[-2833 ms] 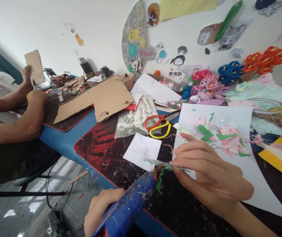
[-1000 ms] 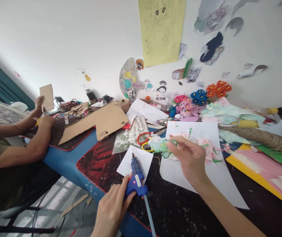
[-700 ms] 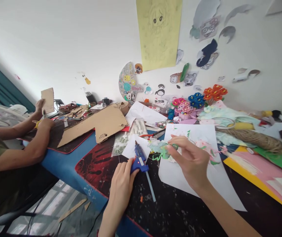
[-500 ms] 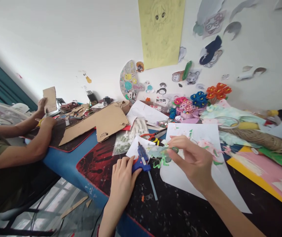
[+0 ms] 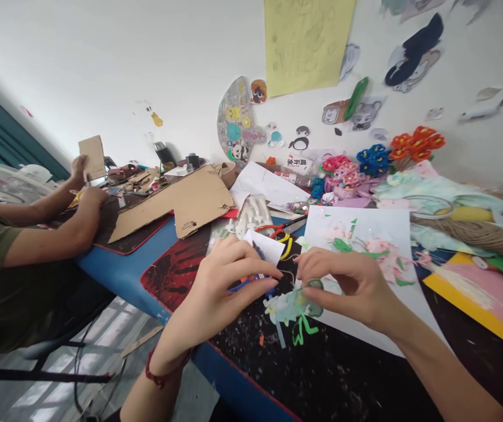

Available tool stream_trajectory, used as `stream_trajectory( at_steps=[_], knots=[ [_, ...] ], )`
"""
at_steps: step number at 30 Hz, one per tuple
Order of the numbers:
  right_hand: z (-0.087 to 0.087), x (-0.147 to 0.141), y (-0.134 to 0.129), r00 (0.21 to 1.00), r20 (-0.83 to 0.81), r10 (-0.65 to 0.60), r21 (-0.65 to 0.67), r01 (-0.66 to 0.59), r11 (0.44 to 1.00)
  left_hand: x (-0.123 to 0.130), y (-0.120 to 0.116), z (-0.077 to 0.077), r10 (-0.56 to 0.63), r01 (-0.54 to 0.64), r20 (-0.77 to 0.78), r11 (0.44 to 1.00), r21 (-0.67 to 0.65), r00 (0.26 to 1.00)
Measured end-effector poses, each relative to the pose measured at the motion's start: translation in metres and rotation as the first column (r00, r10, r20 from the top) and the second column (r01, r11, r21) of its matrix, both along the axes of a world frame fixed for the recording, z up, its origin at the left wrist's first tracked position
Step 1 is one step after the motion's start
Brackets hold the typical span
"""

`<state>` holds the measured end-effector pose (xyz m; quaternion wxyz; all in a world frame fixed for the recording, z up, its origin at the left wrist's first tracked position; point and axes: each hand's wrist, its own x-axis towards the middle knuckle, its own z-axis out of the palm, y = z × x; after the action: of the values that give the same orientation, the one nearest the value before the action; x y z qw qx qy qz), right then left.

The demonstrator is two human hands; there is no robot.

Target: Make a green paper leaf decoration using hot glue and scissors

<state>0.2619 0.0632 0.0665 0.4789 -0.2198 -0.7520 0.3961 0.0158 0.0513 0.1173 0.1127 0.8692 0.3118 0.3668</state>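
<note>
Between the thumb and fingers of my right hand (image 5: pixel 352 287) is a pale green, flower-like craft piece (image 5: pixel 287 306) with bright green curled strips (image 5: pixel 304 331) hanging from it. My left hand (image 5: pixel 216 287) hovers to its left, thumb and fingers apart, nothing visible between them. Behind those fingers a blue hot glue gun (image 5: pixel 259 251) lies on the dark mat (image 5: pixel 251 369), mostly hidden. Its clear glue stick (image 5: pixel 281 336) shows below the craft piece. White paper (image 5: pixel 315 231) with pink and green scraps lies under and beyond my right hand.
Orange-handled scissors (image 5: pixel 289 227) and a yellow-handled tool (image 5: pixel 286 246) lie behind the glue gun. Cardboard (image 5: pixel 203 199) stretches across the left. Fuzzy flowers (image 5: pixel 374 159) and a twine bundle (image 5: pixel 475 237) are at right. At far left another person's hands (image 5: pixel 91 196) hold cardboard.
My left hand has let go of the glue gun and risen toward the craft piece. My right hand has brought the piece lower and nearer. The camera view has shifted.
</note>
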Motion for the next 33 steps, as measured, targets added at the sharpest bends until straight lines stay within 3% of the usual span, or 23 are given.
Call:
stream_trajectory(
  at_steps=[3, 11, 24, 33],
  knots=[
    [-0.0007, -0.0005, 0.0005, 1.000, 0.018, 0.010, 0.011, -0.010, 1.000, 0.0042, 0.0019, 0.0076, -0.077, 0.080, -0.110, 0.996, 0.026, 0.991],
    [-0.0004, -0.0020, -0.0005, 0.999, 0.044, 0.030, 0.012, -0.031, 0.999, 0.0050, -0.0007, 0.0122, -0.089, 0.118, -0.281, 0.989, 0.089, 0.955],
    [-0.0003, -0.0045, -0.0009, 0.998, 0.061, 0.013, 0.017, -0.014, 1.000, 0.0034, -0.0008, 0.0122, -0.083, 0.129, -0.348, 0.985, 0.113, 0.934],
    [-0.0008, -0.0027, 0.0002, 0.998, 0.060, 0.025, 0.024, -0.027, 0.999, 0.0034, -0.0002, 0.0097, -0.081, 0.109, -0.285, 0.991, 0.084, 0.955]
  ],
)
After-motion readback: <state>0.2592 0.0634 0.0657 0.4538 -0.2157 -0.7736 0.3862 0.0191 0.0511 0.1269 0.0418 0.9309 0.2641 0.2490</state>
